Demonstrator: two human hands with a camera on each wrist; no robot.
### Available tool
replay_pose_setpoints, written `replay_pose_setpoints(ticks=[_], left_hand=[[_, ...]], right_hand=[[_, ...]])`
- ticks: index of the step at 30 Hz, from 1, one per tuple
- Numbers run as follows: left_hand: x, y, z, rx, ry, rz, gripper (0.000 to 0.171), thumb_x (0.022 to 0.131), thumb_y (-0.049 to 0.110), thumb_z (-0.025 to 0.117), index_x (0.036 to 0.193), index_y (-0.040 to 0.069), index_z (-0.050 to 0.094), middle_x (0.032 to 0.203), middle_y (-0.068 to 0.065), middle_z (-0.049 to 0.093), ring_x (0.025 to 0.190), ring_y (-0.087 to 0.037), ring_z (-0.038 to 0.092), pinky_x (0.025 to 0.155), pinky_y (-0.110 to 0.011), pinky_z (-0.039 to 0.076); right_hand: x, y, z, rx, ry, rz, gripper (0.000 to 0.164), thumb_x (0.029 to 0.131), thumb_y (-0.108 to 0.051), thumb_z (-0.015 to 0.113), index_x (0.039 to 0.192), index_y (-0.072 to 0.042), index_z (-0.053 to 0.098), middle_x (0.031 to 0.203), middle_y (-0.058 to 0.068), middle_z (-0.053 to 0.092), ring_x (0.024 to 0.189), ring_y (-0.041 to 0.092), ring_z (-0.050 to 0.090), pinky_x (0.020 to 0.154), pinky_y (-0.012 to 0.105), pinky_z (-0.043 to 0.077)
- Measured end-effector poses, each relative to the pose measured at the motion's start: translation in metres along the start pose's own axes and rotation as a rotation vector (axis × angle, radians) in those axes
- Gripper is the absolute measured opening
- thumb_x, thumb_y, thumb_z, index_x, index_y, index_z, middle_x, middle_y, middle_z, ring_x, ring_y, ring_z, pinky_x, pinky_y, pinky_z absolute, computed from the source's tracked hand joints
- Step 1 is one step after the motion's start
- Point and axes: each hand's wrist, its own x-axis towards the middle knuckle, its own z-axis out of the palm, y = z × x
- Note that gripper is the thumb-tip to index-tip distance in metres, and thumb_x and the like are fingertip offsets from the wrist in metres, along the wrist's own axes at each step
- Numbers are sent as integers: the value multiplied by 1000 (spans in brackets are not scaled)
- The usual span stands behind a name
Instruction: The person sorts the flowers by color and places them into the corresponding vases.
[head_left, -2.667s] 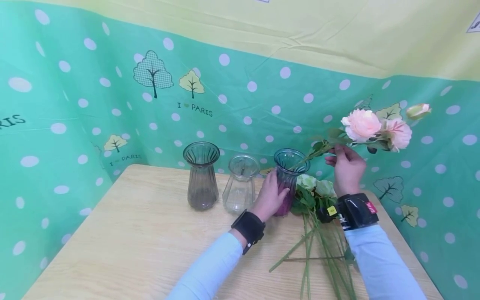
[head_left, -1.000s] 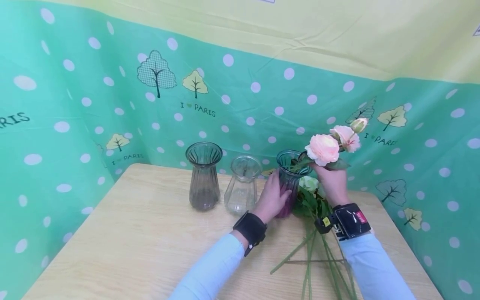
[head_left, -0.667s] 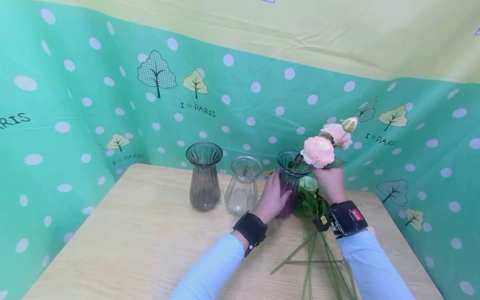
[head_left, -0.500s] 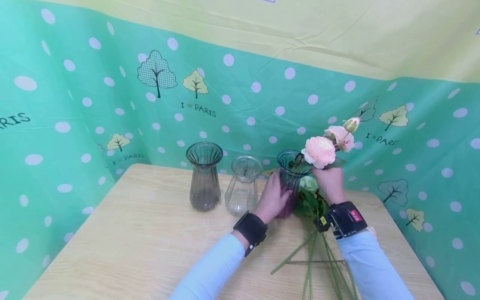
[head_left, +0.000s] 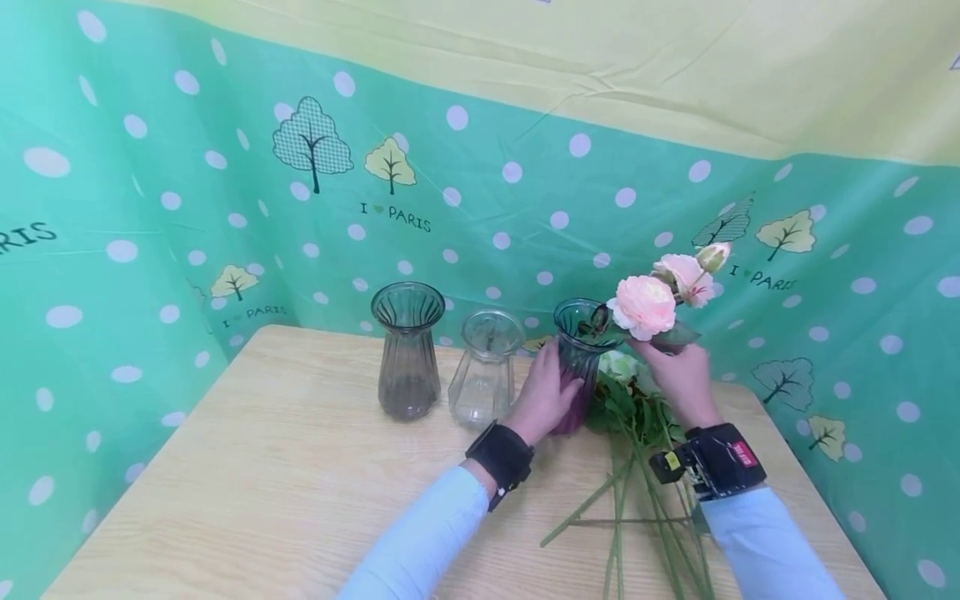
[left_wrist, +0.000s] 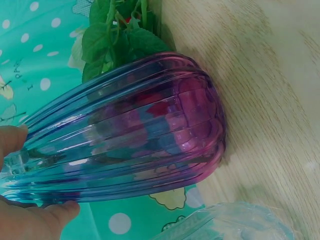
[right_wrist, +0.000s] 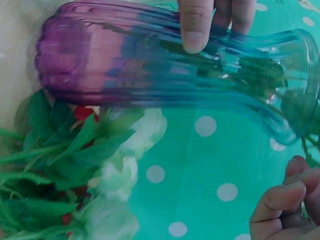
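Observation:
My left hand [head_left: 545, 394] grips the glass vase [head_left: 579, 367], blue-green above and purple at the base, which stands upright; its fingers wrap the upper body in the left wrist view. A pink flower [head_left: 643, 307] with a second bloom and a bud leans right out of the vase mouth, its leafy stem running inside the glass. Just right of the rim, my right hand [head_left: 681, 375] pinches this flower's stem below the bloom, fingers [right_wrist: 282, 200] curled in the right wrist view. The pinch point is partly hidden. White-green flowers [right_wrist: 115, 175] with long stems lie beside the vase.
A clear glass vase [head_left: 483, 379] stands close left of the coloured one, and a grey glass vase [head_left: 408, 358] further left. Loose green stems [head_left: 618, 517] reach toward the front of the wooden table [head_left: 247, 467]. A patterned green cloth [head_left: 495, 208] hangs behind.
The right hand brought the pink flower leftward and lowered its stem into the vase. In the last half second the hand and bloom shifted slightly right. The left hand stays on the vase.

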Motion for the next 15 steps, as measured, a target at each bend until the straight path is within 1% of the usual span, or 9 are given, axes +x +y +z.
replay_pose_setpoints(ticks=[2, 3, 5, 6, 8, 10, 12, 13, 15], left_hand=[[0, 0, 0, 5, 0, 4, 68, 91, 22, 60, 143, -4, 24, 143, -22, 37, 134, -31, 38, 113, -37, 35], [0, 0, 0, 4, 1, 6, 68, 91, 22, 60, 143, -4, 25, 143, -22, 37, 133, -31, 38, 113, -37, 35], [0, 0, 1, 1, 2, 9, 68, 91, 22, 61, 143, -4, 25, 142, -21, 37, 133, -31, 39, 113, -37, 35], [0, 0, 1, -1, 2, 11, 68, 91, 22, 61, 143, -3, 25, 142, -21, 38, 133, -31, 39, 113, -37, 36], [1, -1, 1, -5, 4, 13, 69, 91, 22, 61, 143, -3, 24, 142, -21, 38, 133, -31, 39, 112, -37, 36], [1, -1, 1, -9, 3, 14, 69, 91, 22, 61, 144, -3, 24, 142, -21, 37, 133, -31, 39, 112, -37, 36], [1, -2, 1, -12, 6, 16, 70, 91, 23, 61, 144, -3, 24, 142, -21, 37, 133, -31, 39, 112, -37, 36], [1, -2, 1, -17, 8, 17, 70, 91, 23, 61, 143, -4, 24, 142, -22, 37, 133, -32, 39, 112, -38, 36], [1, -2, 1, -16, 11, 17, 70, 91, 23, 61, 143, -4, 24, 142, -22, 38, 133, -32, 39, 113, -38, 35]], right_hand=[[-4, 5, -9, -53, -42, 11, 62, 84, -49, 63, 128, -8, 55, 59, -16, 43, 51, 5, 39, 50, 24, 37], [-6, 8, -13, -68, -65, 21, 64, 84, -52, 62, 129, -7, 55, 56, -13, 39, 48, 7, 36, 48, 28, 35], [-10, 14, -23, -105, -103, 38, 69, 84, -56, 59, 131, -6, 53, 57, -11, 38, 48, 9, 36, 47, 31, 36], [-13, 18, -28, -129, -113, 42, 70, 84, -57, 58, 132, -5, 52, 61, -9, 42, 49, 9, 38, 45, 32, 36], [-18, 25, -37, -162, -129, 61, 71, 86, -57, 56, 133, -4, 51, 71, -12, 47, 55, 5, 44, 47, 29, 42], [-24, 33, -46, -183, -127, 69, 68, 87, -55, 55, 132, -4, 52, 76, -11, 52, 57, 5, 48, 47, 28, 45], [-30, 42, -53, -202, -116, 49, 61, 88, -51, 56, 125, -2, 58, 75, -11, 54, 58, 7, 51, 50, 27, 45], [-33, 46, -56, -198, -113, 56, 59, 89, -49, 57, 122, -1, 60, 72, -12, 55, 59, 7, 52, 53, 26, 46], [-37, 55, -61, -189, -106, 84, 53, 88, -47, 59, 116, -2, 64, 64, -10, 55, 56, 11, 50, 51, 28, 42]])
